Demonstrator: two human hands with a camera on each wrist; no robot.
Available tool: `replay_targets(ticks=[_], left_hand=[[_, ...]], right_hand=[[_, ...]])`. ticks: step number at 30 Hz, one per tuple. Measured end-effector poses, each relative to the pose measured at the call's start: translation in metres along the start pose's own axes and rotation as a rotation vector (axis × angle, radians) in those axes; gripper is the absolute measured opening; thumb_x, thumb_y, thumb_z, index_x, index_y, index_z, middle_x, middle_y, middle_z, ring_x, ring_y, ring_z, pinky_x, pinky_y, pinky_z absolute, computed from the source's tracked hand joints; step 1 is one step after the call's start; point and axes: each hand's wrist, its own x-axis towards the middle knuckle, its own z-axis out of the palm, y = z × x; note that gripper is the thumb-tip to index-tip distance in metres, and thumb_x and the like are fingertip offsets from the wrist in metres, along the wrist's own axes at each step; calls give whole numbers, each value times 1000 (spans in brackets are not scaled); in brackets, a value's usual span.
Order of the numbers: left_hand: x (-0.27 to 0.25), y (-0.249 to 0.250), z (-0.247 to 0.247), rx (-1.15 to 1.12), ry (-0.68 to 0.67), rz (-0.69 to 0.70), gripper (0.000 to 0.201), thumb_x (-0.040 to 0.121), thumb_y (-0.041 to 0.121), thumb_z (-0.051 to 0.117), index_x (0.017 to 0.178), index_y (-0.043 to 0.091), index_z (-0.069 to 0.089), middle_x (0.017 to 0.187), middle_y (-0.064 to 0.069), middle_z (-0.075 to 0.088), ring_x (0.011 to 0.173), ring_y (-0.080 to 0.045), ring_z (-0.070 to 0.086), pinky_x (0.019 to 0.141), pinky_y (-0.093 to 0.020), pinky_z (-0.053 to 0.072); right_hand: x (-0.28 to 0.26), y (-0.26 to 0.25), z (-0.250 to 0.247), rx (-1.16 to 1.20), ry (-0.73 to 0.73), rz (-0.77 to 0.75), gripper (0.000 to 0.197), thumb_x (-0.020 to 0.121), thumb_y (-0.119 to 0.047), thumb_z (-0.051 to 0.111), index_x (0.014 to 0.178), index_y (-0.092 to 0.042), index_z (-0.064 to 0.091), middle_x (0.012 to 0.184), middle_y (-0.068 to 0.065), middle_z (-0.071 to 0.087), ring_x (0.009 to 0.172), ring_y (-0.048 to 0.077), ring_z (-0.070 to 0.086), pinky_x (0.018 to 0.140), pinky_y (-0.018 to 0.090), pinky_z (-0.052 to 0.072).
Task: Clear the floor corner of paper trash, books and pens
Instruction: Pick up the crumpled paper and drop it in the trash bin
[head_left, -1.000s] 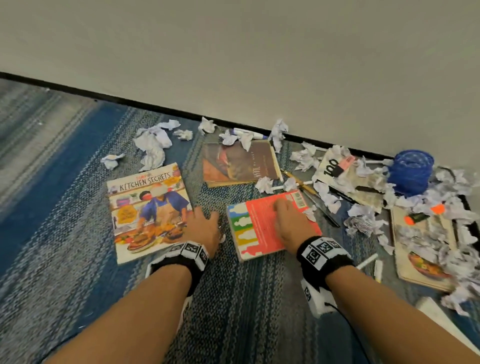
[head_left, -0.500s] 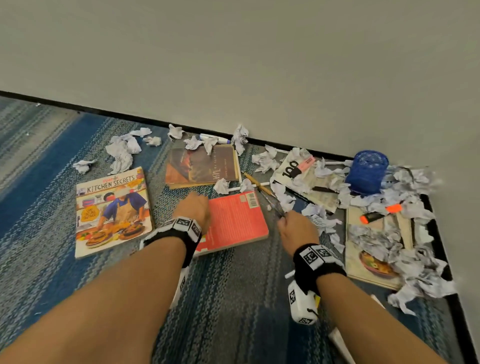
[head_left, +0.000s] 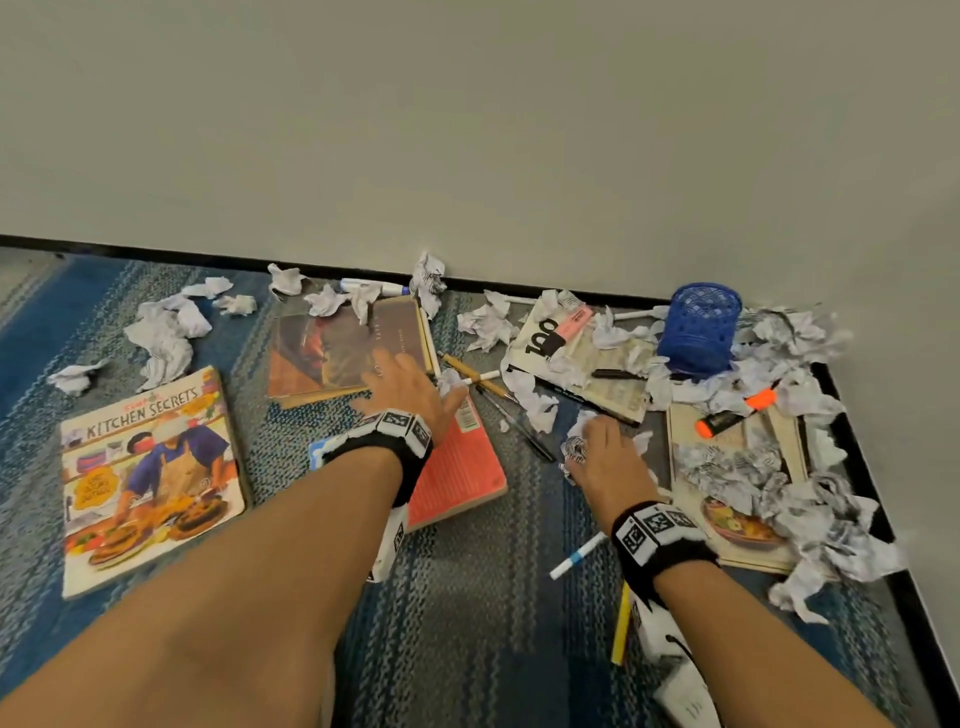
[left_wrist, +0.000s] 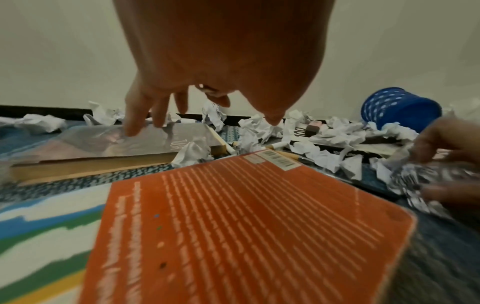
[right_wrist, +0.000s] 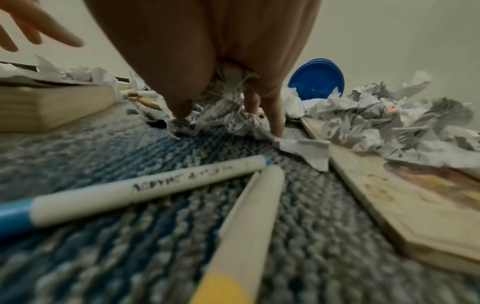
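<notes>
On carpet by the wall corner, head view:
Left hand: fingers spread, over the red book and dark book.
Right hand: fingers curled around crumpled paper.
Cookbook: flat, far left.
Blue cup: in the corner amid paper.

Left wrist view:
Fingers: straight, holding nothing, above the dark book.

Right wrist view:
Fingers: gripping paper on the carpet.
Blue-tipped marker: near, lying touching a yellow-ended pen.

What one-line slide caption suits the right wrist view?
Right hand grips crumpled printed paper on blue woven carpet.
</notes>
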Motion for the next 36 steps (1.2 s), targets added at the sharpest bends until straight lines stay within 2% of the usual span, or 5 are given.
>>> replay_targets(ticks=[9, 15, 20, 25, 36], left_hand=[[37, 17, 27, -44, -123, 27, 38, 99, 30, 44, 125, 3, 48, 122, -18, 43, 116, -37, 42, 85, -42, 47], [39, 2, 17, -200, -41, 147, 27, 96, 10, 45, 122, 1, 41, 125, -20, 48, 116, -37, 49, 90, -42, 42], [16, 20, -10, -241, -38, 442, 16, 94, 16, 44, 108, 8, 42, 109, -15, 60, 96, -37, 58, 67, -37, 35], [-4, 33, 16, -123, -72, 587, 44, 90, 45, 48, 121, 14, 39, 106, -8, 63, 89, -29, 64, 63, -34, 39], [-2, 47, 34, 78, -121, 609, 32, 97, 13, 45, 129, 12, 45, 116, -11, 56, 102, -31, 59, 71, -38, 48]], right_hand=[[1, 6, 13, -115, 39, 20, 30, 82, -13, 67, 108, -2, 56, 108, 19, 50, 92, 40, 54, 71, 46, 50], [15, 3, -28, 154, 21, 113, 58, 89, -17, 57, 141, -7, 34, 124, 20, 54, 108, 37, 55, 89, 39, 43], [50, -32, -49, -56, 72, -229, 35, 84, -24, 59, 116, -10, 55, 114, 11, 48, 97, 30, 54, 75, 35, 45], [74, -43, -36, -248, -80, -449, 77, 78, -18, 62, 147, -19, 28, 154, 4, 25, 113, 31, 45, 85, 46, 51], [79, -38, -11, -180, 36, -317, 28, 85, -13, 58, 112, -5, 56, 109, 16, 56, 94, 38, 53, 84, 44, 44]])
